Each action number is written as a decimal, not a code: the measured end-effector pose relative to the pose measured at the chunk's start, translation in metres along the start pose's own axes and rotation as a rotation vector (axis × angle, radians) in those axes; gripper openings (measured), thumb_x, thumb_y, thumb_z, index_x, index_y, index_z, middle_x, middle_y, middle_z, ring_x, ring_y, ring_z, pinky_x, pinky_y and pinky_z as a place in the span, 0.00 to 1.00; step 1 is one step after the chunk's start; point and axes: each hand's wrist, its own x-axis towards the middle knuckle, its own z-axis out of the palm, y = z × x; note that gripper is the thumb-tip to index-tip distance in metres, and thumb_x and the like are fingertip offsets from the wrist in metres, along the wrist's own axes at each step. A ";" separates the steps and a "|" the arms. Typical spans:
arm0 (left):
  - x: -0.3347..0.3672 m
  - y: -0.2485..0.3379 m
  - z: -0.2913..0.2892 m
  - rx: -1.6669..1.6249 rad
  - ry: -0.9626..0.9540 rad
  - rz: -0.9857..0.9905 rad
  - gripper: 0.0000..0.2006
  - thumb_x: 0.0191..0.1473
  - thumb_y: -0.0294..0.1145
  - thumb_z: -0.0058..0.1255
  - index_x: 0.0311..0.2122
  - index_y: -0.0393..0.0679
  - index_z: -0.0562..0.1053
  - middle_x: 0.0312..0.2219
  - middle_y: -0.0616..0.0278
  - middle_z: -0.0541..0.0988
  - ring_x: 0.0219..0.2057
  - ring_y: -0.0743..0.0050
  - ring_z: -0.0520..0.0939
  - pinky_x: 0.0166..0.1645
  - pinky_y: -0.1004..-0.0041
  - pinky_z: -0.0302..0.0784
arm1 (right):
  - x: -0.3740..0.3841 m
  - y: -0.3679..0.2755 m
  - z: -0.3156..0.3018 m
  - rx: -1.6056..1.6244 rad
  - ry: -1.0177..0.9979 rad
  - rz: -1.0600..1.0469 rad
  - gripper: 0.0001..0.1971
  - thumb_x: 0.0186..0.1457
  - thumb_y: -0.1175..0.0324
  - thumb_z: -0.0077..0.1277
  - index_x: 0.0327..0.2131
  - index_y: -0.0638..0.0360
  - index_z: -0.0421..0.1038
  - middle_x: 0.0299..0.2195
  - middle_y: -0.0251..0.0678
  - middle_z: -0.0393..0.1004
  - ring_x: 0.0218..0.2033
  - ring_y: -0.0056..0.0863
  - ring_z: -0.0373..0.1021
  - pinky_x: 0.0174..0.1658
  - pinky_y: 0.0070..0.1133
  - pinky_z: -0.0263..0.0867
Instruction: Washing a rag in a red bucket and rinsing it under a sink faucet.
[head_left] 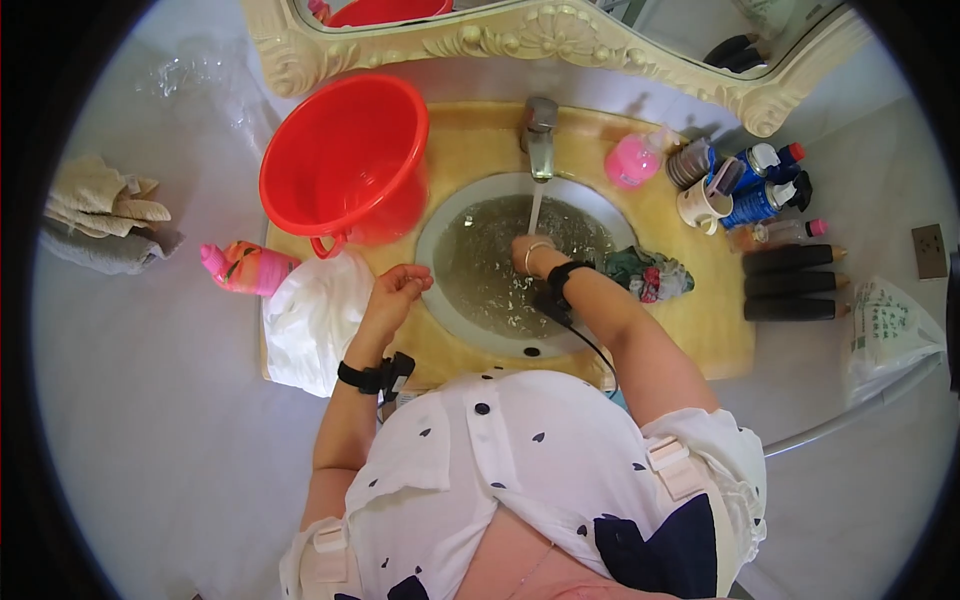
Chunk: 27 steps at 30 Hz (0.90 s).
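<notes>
A white oval sink (432, 290) is filled with murky, bubbling water (480, 260). From the metal tap (540, 140) a stream runs down onto my right hand (531, 252), which reaches into the basin; its fingers are hidden by the hand and the water. A bracelet and a black strap circle that wrist. My left hand (402, 288) hovers by the sink's left rim, palm turned up and fingers curled in, with nothing visible in them. Just left of it lies a white cloth (315, 320). On the right rim rests a crumpled green cloth with red patches (648, 275).
A red bucket (345, 160) stands at the counter's back left, a pink bottle (250, 268) below it. Pink soap (633, 160), a white mug (704, 207) and several blue bottles (755, 200) line the right. Above hangs a carved-frame mirror (550, 35).
</notes>
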 end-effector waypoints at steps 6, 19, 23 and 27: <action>0.017 0.003 0.006 0.042 -0.023 0.013 0.10 0.51 0.26 0.41 0.38 0.37 0.70 0.31 0.61 0.76 0.34 0.78 0.74 0.40 0.79 0.66 | 0.001 0.013 -0.008 -0.212 -0.106 -0.151 0.13 0.45 0.69 0.46 0.35 0.63 0.73 0.38 0.45 0.72 0.39 0.40 0.69 0.40 0.30 0.67; 0.068 0.001 0.007 0.015 -0.050 -0.013 0.11 0.50 0.26 0.40 0.39 0.37 0.69 0.32 0.60 0.76 0.36 0.76 0.75 0.42 0.77 0.67 | 0.073 0.060 -0.002 -0.225 -0.022 -0.097 0.13 0.48 0.69 0.43 0.35 0.63 0.72 0.37 0.46 0.72 0.40 0.39 0.69 0.40 0.29 0.66; 0.075 -0.001 0.001 0.005 -0.039 -0.028 0.11 0.50 0.25 0.40 0.39 0.36 0.69 0.31 0.60 0.76 0.36 0.76 0.75 0.41 0.78 0.67 | 0.082 0.057 -0.013 -0.070 0.052 -0.056 0.13 0.49 0.68 0.40 0.35 0.63 0.72 0.38 0.47 0.71 0.40 0.40 0.69 0.41 0.29 0.66; 0.078 -0.009 -0.013 0.021 -0.014 -0.040 0.10 0.50 0.25 0.40 0.39 0.36 0.69 0.31 0.60 0.76 0.35 0.75 0.75 0.41 0.78 0.67 | 0.091 0.048 -0.021 0.142 0.144 -0.008 0.15 0.50 0.67 0.37 0.35 0.63 0.71 0.39 0.48 0.70 0.40 0.41 0.68 0.41 0.30 0.65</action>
